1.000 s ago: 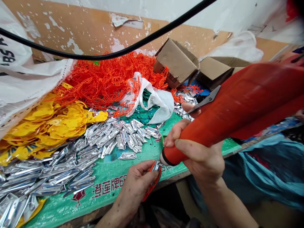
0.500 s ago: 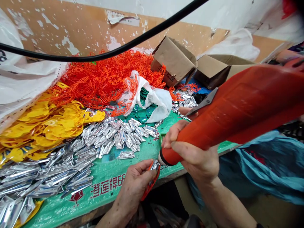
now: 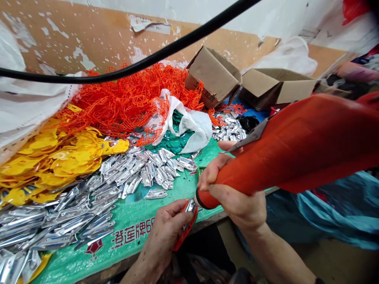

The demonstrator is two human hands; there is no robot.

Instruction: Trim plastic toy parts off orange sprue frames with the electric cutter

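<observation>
My left hand [image 3: 164,227] is closed, with thumb and fingers pinching a red-orange plastic piece [image 3: 181,239] at the table's front edge. A shiny metal plate [image 3: 190,205] lies on that piece under my thumb. My right hand [image 3: 241,203] is wrapped round the front end of a large red power tool [image 3: 290,146] with a metal lever [image 3: 254,133] along its side. The tool slants down to the left, its dark-ringed nose at the metal plate. Whether the tip touches the plate cannot be made out.
Loose metal plates [image 3: 127,169] cover the left and middle of the green table sheet [image 3: 130,246]. Yellow plastic pieces [image 3: 74,157], a heap of orange plastic parts [image 3: 124,102] and two cardboard boxes [image 3: 213,79] lie behind. A black cable [image 3: 166,49] crosses above.
The rear of the red tool has lowered slightly, and its nose has shifted a little left and down with my right hand. My left hand keeps its pinch. The whole view has shifted slightly.
</observation>
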